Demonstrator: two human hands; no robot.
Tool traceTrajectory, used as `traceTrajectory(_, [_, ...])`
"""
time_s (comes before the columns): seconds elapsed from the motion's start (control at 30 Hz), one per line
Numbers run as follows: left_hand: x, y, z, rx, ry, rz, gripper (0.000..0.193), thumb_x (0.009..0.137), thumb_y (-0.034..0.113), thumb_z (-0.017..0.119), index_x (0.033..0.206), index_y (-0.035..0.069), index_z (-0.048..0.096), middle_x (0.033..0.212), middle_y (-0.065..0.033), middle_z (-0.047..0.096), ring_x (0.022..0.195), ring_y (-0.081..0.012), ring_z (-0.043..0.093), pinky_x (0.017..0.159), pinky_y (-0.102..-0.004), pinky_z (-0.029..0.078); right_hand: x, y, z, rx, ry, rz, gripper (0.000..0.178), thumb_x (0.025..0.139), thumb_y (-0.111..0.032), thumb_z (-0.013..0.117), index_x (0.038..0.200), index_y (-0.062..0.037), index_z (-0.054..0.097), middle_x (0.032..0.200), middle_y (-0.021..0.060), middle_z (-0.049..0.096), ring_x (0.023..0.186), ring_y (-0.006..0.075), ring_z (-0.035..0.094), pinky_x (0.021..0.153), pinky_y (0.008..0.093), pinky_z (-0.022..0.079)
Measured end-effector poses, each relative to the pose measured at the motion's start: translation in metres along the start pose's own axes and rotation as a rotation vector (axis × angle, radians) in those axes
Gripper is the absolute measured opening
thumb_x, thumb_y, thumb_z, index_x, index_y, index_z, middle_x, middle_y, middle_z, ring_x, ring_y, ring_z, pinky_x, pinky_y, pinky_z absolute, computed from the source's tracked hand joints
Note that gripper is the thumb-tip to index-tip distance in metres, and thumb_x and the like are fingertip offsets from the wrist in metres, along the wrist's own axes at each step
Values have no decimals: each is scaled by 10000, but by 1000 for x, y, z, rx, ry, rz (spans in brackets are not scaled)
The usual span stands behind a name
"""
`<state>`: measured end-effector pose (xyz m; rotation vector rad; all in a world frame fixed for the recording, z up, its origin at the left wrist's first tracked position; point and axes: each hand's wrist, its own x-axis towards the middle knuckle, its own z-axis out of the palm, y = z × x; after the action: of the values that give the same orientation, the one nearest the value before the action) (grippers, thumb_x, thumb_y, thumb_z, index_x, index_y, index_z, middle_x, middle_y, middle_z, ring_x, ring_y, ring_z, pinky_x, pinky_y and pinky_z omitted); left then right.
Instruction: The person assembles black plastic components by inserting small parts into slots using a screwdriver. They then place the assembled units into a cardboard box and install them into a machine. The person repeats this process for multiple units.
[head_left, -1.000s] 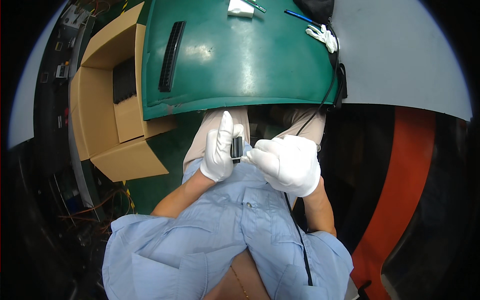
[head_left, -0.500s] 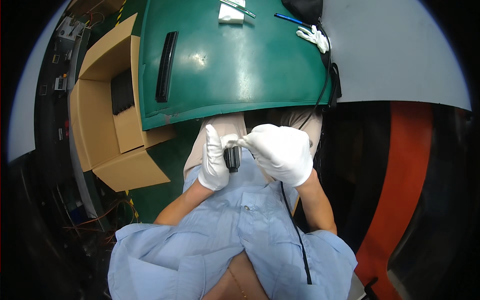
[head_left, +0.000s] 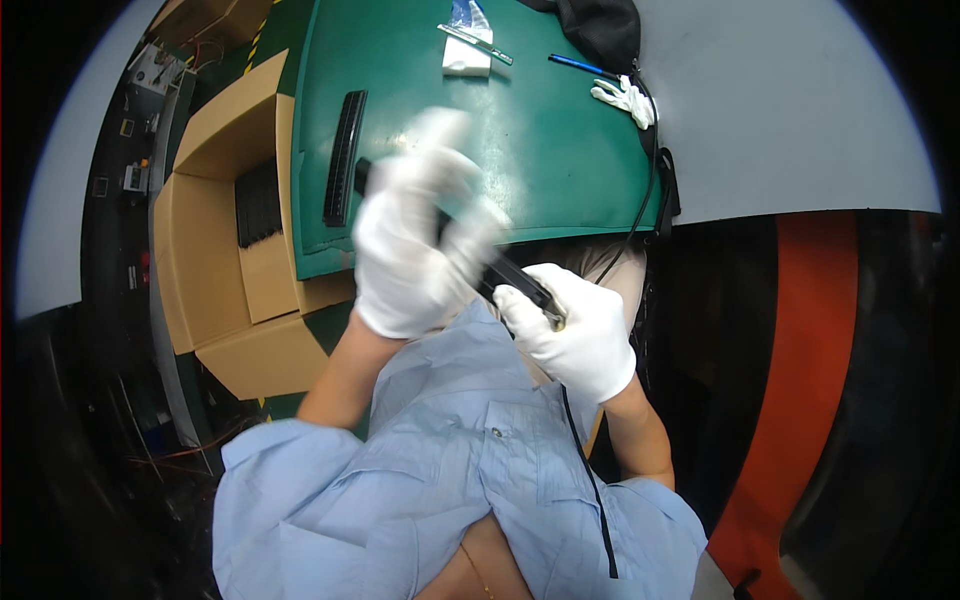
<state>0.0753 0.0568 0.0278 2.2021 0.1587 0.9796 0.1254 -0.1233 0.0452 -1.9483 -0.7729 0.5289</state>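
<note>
A long black ribbed bar (head_left: 518, 278) slants from lower right to upper left in front of my body. Its near end is gripped by my right hand (head_left: 578, 335), in a white glove, with the thumb along its side. A small pale or metallic bit shows at that end, too small to name. My left hand (head_left: 415, 235), also gloved in white, crosses over the bar's middle and hides much of it. Motion smears its fingers, so whether they hold the bar does not show. The far end of the bar (head_left: 362, 175) sticks out beyond my left hand.
Another black bar (head_left: 345, 158) lies on the green table mat (head_left: 560, 150). An open cardboard box (head_left: 205, 260) with black pieces (head_left: 259, 203) stands at left. Farther back are a white block (head_left: 467, 58), a blue pen (head_left: 583, 67), a spare glove (head_left: 627, 100) and a black bag (head_left: 600, 30).
The bar, seen nearly end-on before, has swung to show its length. My left hand has moved up and forward across it. My right hand has shifted slightly down and now grips its near end.
</note>
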Motion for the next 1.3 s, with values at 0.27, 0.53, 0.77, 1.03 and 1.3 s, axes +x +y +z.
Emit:
traceTrajectory(0.27, [-25, -6, -1, -1034, 204, -1158, 404, 1009, 266, 588, 1306, 6, 502, 1078, -134, 596, 736, -223, 659, 545, -302, 550, -3, 11, 49, -288, 53, -432, 307, 804, -233, 826, 996, -28, 700, 668, 68, 590, 513, 169, 587, 503, 254, 480])
traceTrajectory(0.53, [-33, -19, -5, -1000, 78, -1231, 454, 1038, 347, 522, 1221, -67, 554, 651, 5, 491, 414, -92, 444, 371, -225, 381, 3, 26, 43, -27, -84, -332, 216, 907, -132, 656, 1092, -60, 569, 857, 112, 639, 703, 324, 672, 613, 390, 547])
traceTrajectory(0.77, [-36, -20, 4, -874, 4, -1271, 384, 1006, 390, 572, 995, 11, 632, 535, 19, 442, 368, -68, 399, 337, -220, 299, 32, 42, 45, -327, 36, -839, 189, 740, -114, 655, 927, -117, 635, 792, 1, 598, 591, 174, 573, 505, 319, 454])
traceTrajectory(1.03, [-38, -25, 6, -890, 71, -1284, 343, 1003, 362, 586, 904, 35, 614, 505, 27, 417, 304, -83, 359, 286, -234, 281, -2, 28, 38, -473, -209, -805, 257, 691, -119, 698, 945, -119, 654, 777, -17, 590, 569, 152, 566, 468, 299, 424])
traceTrajectory(1.3, [-37, -28, 0, -848, 12, -1264, 484, 963, 524, 601, 915, 43, 579, 500, 25, 428, 376, -74, 409, 356, -218, 321, -17, 30, 36, -253, -150, -747, 306, 658, -74, 732, 957, -98, 665, 772, 5, 628, 575, 179, 596, 487, 302, 432])
